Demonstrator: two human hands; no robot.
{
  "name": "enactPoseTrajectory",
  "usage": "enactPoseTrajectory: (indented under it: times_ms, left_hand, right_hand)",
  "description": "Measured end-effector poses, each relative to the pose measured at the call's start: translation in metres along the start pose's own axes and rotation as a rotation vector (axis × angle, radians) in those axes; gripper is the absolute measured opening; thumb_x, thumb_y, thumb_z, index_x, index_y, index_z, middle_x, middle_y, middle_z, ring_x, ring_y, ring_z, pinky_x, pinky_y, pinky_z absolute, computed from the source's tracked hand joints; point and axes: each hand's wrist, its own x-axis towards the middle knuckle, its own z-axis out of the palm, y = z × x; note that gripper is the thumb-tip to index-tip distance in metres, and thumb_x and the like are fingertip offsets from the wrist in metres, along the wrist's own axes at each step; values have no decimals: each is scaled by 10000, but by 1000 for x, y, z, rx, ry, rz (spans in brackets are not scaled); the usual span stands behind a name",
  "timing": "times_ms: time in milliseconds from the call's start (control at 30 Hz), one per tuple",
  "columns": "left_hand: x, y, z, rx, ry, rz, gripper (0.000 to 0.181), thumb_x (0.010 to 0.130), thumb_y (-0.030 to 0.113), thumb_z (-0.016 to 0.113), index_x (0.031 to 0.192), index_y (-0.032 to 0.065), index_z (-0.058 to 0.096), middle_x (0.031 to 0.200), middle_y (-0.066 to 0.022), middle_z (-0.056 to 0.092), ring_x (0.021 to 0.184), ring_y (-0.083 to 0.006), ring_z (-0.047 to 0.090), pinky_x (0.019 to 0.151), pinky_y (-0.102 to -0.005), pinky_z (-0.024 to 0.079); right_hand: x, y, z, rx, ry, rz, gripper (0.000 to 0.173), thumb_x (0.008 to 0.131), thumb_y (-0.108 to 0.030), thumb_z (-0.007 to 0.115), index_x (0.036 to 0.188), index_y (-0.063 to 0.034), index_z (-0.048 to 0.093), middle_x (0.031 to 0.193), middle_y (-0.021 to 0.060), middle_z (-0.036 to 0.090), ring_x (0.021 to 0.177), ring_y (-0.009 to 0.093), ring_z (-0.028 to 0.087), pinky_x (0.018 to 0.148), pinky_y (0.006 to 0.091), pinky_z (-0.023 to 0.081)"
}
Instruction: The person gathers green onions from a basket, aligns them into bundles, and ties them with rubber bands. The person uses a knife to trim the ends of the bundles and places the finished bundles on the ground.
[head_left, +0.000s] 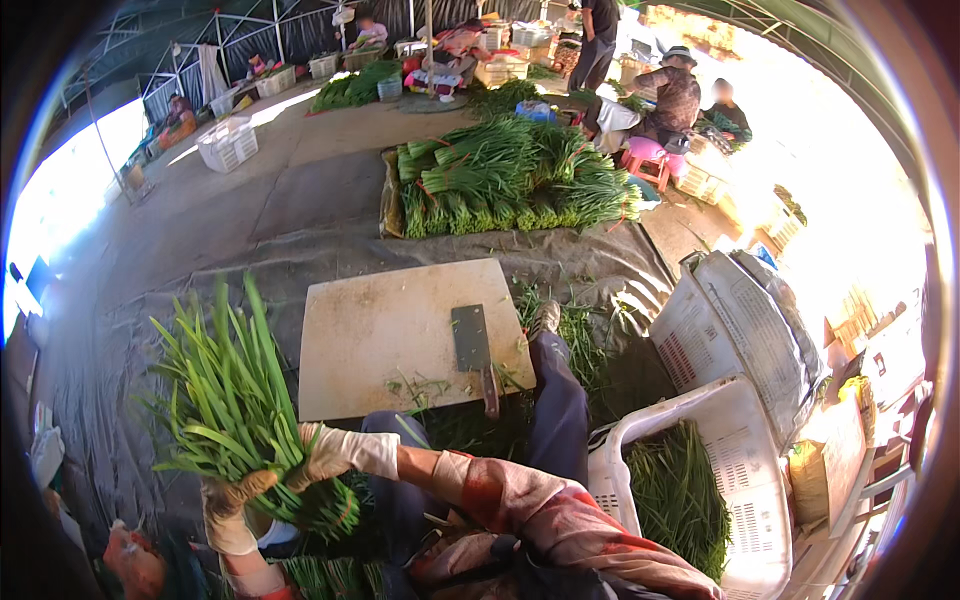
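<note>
Both my hands wear dirty pale work gloves and hold one large bunch of long green leaves, probably garlic chives, at my left side. My left hand grips the bunch low on its outer side. On the inner side, my right hand is closed around it. The leaf tips fan up and away from me, and a red tie shows near the cut ends. To the right of the bunch lies a wooden cutting board. A cleaver rests on it, its wooden handle over the near edge.
Stacked tied green bunches lie beyond the board. At my right stands a white plastic crate holding loose leaves, beside a printed white sack. Leaf trimmings litter the dark ground sheet. Several people sit or stand farther back.
</note>
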Motion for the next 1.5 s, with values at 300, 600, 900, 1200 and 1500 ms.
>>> enactPoseTrajectory:
  times_ms: [300, 600, 900, 1200, 1500]
  left_hand:
    - [-27, -32, 41, -22, 353, -87, 467, 728, 92, 718, 1160, -12, 575, 1054, -99, 641, 899, -200, 634, 793, -323, 536]
    - [-34, -45, 71, 9, 389, -154, 354, 837, 183, 552, 1137, 5, 611, 1082, -98, 641, 933, -197, 612, 827, -332, 500]
    - [-70, -60, 38, 147, 460, -151, 401, 947, 274, 385, 1114, 21, 648, 1111, -96, 642, 967, -194, 590, 862, -341, 464]
    - [-88, -19, -129, 903, 677, 196, 343, 891, 0, 480, 1219, -14, 579, 1183, -138, 623, 1104, -206, 570, 973, -334, 449]
    - [-58, -46, -149, 46, 1544, 89, 597, 680, -38, 772, 1205, -113, 498, 1208, -142, 583, 1009, -246, 590, 931, -333, 487]
  right_hand:
    - [-11, 3, 1, 37, 27, -313, 678, 694, -109, 821, 1261, -24, 458, 1163, 75, 605, 1022, 172, 566, 870, 325, 477]
    - [-28, -38, 16, 190, 256, -362, 486, 869, -152, 673, 1283, -9, 462, 1108, 30, 595, 1020, 101, 513, 884, 266, 437]
    - [-99, -102, -31, 140, 293, -318, 310, 985, -249, 484, 1151, -11, 593, 789, 80, 642, 606, 132, 615, 565, 233, 501]
    - [-207, 66, -35, 215, 840, 346, 299, 898, -192, 600, 1124, 2, 621, 874, 81, 658, 755, 124, 616, 707, 235, 498]
    - [-282, 146, -25, 337, 951, 595, 295, 902, -223, 619, 1123, -28, 634, 850, 67, 676, 674, 129, 624, 657, 232, 515]
